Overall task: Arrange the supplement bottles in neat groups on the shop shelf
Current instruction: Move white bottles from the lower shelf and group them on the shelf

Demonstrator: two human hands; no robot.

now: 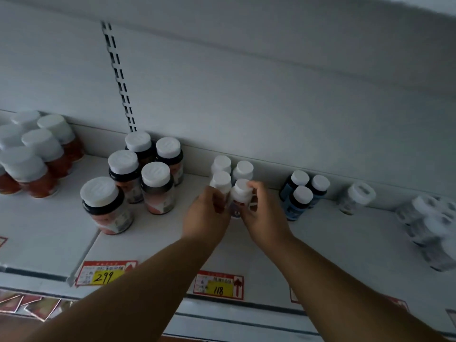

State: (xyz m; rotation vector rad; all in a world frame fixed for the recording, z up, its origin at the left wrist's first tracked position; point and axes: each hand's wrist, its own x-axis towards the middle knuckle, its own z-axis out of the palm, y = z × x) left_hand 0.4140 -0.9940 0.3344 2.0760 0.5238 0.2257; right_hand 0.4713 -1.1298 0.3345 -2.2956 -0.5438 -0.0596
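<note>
Several small white bottles stand in a tight cluster mid-shelf. My left hand [206,215] grips the front left white bottle [220,181], and my right hand [261,213] grips the front right white bottle [241,191], fingers curled over its cap. Two more white bottles [243,169] stand just behind them by the back wall. Both held bottles look upright on the white shelf [153,245]; their bases are hidden by my hands.
Dark bottles with white caps [138,174] group to the left, orange bottles [37,156] at far left. Three blue-labelled bottles [301,193] stand to the right, then a single clear bottle [357,196] and wrapped packs [431,223]. Price tags [218,285] line the shelf's front edge.
</note>
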